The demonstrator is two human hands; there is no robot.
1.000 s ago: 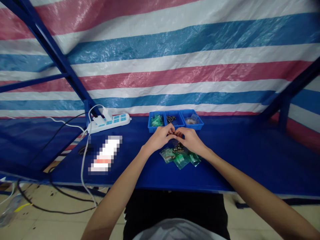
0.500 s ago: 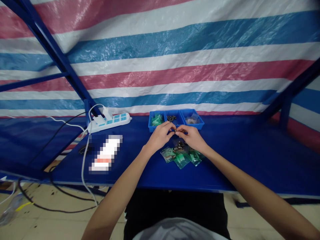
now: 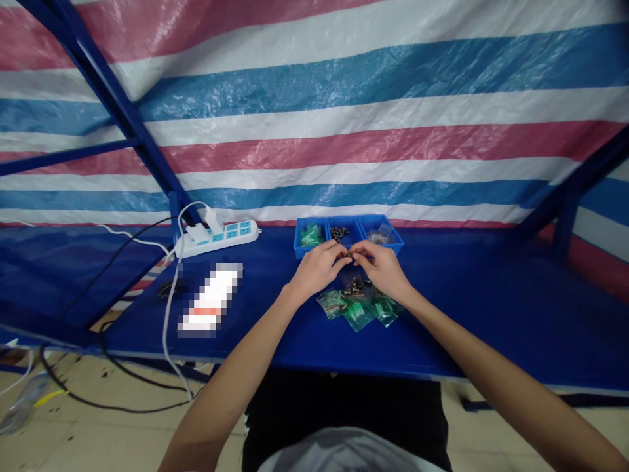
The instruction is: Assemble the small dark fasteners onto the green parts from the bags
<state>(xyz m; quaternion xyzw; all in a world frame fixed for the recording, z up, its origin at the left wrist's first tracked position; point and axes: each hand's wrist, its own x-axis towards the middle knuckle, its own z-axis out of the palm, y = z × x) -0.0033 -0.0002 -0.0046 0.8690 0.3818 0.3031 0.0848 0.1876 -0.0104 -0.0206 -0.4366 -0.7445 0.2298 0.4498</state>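
My left hand [image 3: 318,267] and my right hand [image 3: 381,265] meet fingertip to fingertip just in front of a row of blue bins. Both are closed in a pinch around a small dark metal part [image 3: 350,255], mostly covered by the fingers. Its exact kind cannot be made out. Below the hands lie several small metal pieces [image 3: 358,286], like bolts or fittings, on clear plastic. Small green-and-clear zip bags [image 3: 360,313] with parts inside are spread around them. The left bin [image 3: 310,236] has green bags, the middle bin [image 3: 340,233] dark small parts, the right bin [image 3: 381,236] clear bags.
A white power strip [image 3: 219,237] with plugs and cables stands at the back left of the blue table [image 3: 491,308]. A blurred-out white item [image 3: 211,298] lies before it. Blue metal posts [image 3: 142,141] and a striped tarp [image 3: 344,151] are behind.
The fingertips have shifted slightly around the small dark part, and the right fingers curl in a little more. The whole view has moved slightly. The bags and bins stay put.
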